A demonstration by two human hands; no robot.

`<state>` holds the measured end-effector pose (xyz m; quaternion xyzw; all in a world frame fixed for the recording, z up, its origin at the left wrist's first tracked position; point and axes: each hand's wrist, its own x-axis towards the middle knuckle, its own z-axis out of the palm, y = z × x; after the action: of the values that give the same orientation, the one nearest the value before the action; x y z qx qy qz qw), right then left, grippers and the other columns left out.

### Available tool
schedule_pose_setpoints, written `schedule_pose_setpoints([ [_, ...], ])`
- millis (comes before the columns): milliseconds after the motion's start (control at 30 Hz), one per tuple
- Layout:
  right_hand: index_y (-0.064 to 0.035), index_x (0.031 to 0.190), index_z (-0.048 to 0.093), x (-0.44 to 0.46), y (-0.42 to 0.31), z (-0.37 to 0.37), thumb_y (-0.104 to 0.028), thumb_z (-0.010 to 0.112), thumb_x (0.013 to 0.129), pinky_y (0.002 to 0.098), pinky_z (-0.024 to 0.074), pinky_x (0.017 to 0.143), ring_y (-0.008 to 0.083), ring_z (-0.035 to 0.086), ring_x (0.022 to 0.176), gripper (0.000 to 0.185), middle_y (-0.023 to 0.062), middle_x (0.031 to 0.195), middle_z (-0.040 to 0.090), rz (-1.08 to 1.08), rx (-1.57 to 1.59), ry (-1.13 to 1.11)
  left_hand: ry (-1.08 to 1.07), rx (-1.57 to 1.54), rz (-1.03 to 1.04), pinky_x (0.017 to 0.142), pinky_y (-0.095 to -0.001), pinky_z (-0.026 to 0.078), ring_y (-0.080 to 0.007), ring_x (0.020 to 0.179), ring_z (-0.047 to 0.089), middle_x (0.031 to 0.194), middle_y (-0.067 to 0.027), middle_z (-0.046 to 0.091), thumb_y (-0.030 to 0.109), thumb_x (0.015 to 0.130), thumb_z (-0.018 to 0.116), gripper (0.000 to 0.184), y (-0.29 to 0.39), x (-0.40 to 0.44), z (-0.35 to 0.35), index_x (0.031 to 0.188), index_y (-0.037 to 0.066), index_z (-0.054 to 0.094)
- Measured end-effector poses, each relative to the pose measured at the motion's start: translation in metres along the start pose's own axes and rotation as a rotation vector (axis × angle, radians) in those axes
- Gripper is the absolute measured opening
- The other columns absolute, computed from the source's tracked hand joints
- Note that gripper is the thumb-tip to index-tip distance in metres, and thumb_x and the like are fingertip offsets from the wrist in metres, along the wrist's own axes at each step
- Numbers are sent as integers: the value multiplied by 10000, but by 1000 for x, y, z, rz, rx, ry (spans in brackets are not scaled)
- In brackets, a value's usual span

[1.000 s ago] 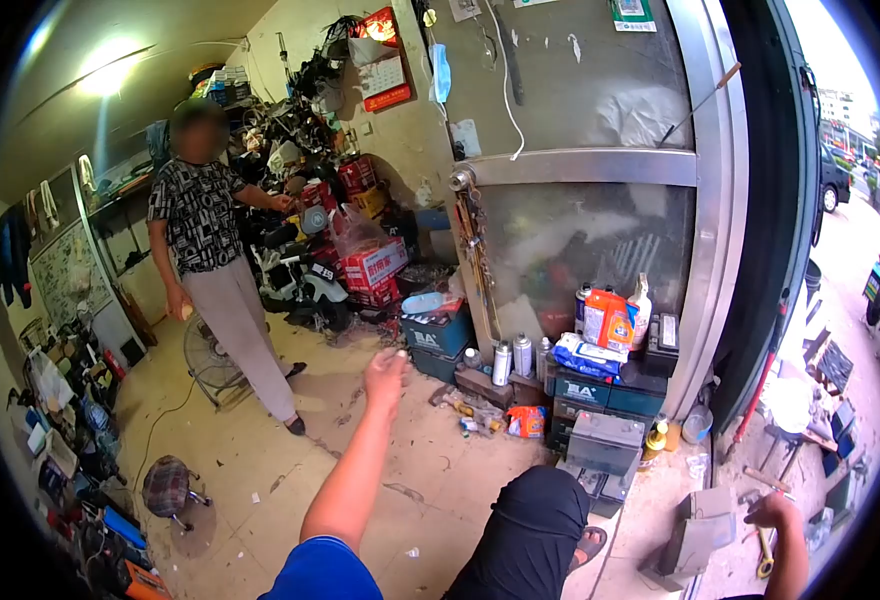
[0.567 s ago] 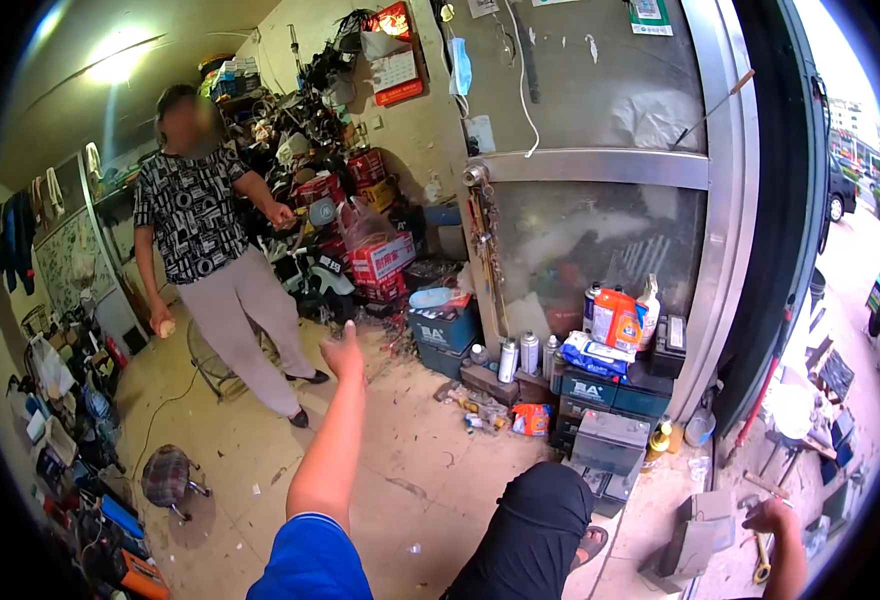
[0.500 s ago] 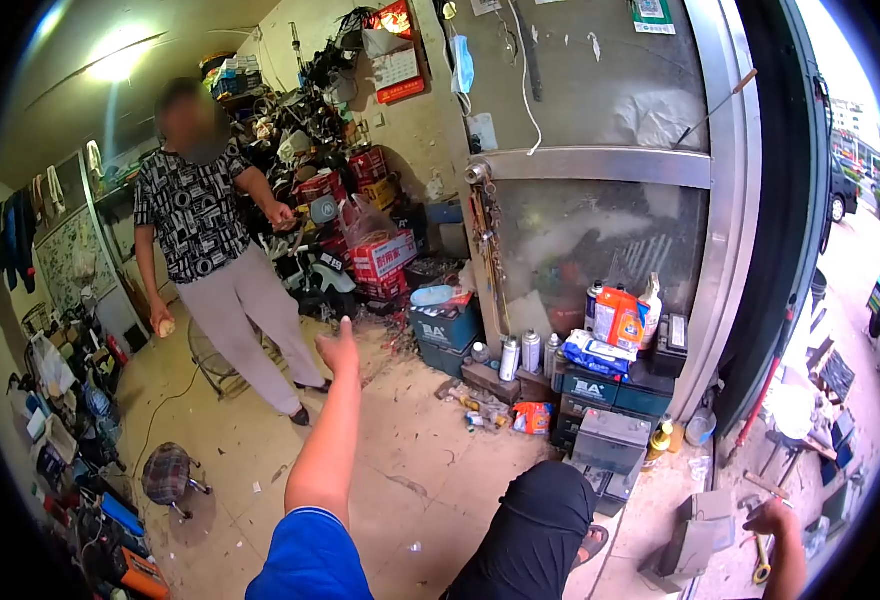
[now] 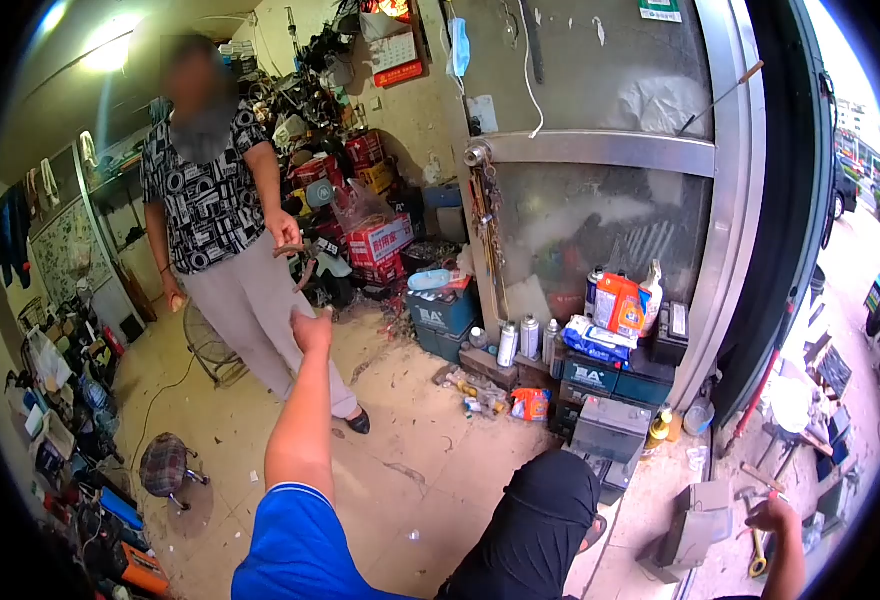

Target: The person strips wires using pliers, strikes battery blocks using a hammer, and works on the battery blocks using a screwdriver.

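My left hand (image 4: 312, 330) is stretched out in front of me. Its thumb and fingers look apart, with nothing visible in it, though part of the hand is turned away. Just beyond it, a standing person's hand (image 4: 283, 230) holds a curved brown piece (image 4: 290, 251); a second curved brown piece (image 4: 306, 274) hangs just below. At the lower right, my right hand (image 4: 775, 518) is low with its fingers loosely out. Near it is a hammer-like tool with a wooden handle (image 4: 762, 478); contact is unclear. Below the fingers is a yellow-ended tool (image 4: 757, 566).
Grey battery blocks (image 4: 608, 430) and spray cans (image 4: 508, 343) stand by the metal-framed door (image 4: 600, 150). A plaid stool (image 4: 165, 465) and a floor fan (image 4: 210, 345) are at left. Red boxes (image 4: 380, 245) are stacked behind. My black-clothed knee (image 4: 535, 500) is below.
The person has come closer and brought the curved pieces forward toward me. My left hand has moved slightly left, and its thumb no longer points straight up. My right hand stays nearly in place.
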<state>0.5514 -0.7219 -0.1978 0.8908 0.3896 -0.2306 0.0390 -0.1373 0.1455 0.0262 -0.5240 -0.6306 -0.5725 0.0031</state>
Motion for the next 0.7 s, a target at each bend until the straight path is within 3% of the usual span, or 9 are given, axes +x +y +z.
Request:
schedule_pose_setpoints([
  [33, -146, 1088, 777, 0, -3, -2, -476, 666, 835, 371, 536, 964, 284, 693, 1074, 431, 84, 1152, 740, 2, -1, -7, -50, 51, 42, 1058, -527, 471, -417, 1298, 531, 1450, -241, 503, 326, 806, 827, 941, 0, 1, -5, 1514, -45, 330],
  [100, -141, 1102, 774, -1, -7, -6, -473, 661, 842, 371, 534, 974, 283, 689, 1088, 437, 89, 1172, 735, 7, -24, -18, -850, -48, -308, 817, -535, 582, -357, 1070, 652, 1371, -189, 566, 201, 855, 783, 930, 39, -15, -46, 1601, 87, 240],
  [133, -137, 1106, 776, -2, -8, -9, -466, 669, 838, 365, 532, 979, 280, 691, 1090, 437, 93, 1164, 738, 9, -11, 4, -815, 25, -146, 627, -488, 589, -292, 940, 668, 1339, -160, 571, 82, 898, 680, 827, 25, -20, -41, 1607, 144, 259],
  [267, -133, 1111, 776, -14, -29, -25, -452, 693, 830, 371, 540, 972, 294, 700, 1072, 433, 98, 1145, 745, 64, 13, 20, -829, -172, -207, 695, -493, 591, -311, 987, 669, 1365, -141, 571, 103, 957, 561, 683, 7, -23, -24, 1588, 140, 304],
  [333, -135, 1111, 776, -7, -22, -19, -449, 701, 825, 374, 542, 971, 295, 704, 1065, 431, 102, 1145, 745, 56, 36, 24, -650, -753, -614, 765, -490, 585, -321, 1095, 664, 1390, -141, 584, 149, 940, 539, 558, 18, -31, -36, 1491, 141, 451],
  [367, -137, 1110, 777, -5, -17, -13, -445, 709, 819, 377, 545, 970, 296, 707, 1058, 430, 107, 1145, 744, 43, 57, 34, -658, -747, -615, 765, -490, 585, -321, 1095, 664, 1390, -141, 584, 149, 940, 539, 558, 20, -35, -43, 1491, 141, 451],
  [433, -142, 1111, 778, -19, -31, -29, -432, 725, 808, 377, 546, 971, 295, 712, 1050, 423, 115, 1138, 745, 137, 100, 6, -769, -1440, -719, 867, -434, 559, -321, 1121, 647, 1388, -133, 592, 209, 966, 474, 535, 14, -37, -60, 1493, 121, 449],
  [567, -150, 1120, 776, -18, -18, -17, -452, 739, 809, 385, 547, 967, 302, 711, 1049, 435, 126, 1123, 748, 56, 15, -9, -868, -1541, -543, 882, -379, 529, -317, 1169, 610, 1387, -144, 593, 274, 1006, 455, 496, 10, -33, -79, 1433, 24, 480],
  [700, -142, 1125, 772, -10, 5, 6, -463, 755, 806, 395, 548, 949, 312, 704, 1051, 453, 139, 1140, 739, 14, 27, -6, -587, -1726, -523, 750, -328, 539, -274, 992, 631, 1179, -175, 652, 248, 1021, 463, 408, 0, -16, -84, 1272, -66, 538],
])
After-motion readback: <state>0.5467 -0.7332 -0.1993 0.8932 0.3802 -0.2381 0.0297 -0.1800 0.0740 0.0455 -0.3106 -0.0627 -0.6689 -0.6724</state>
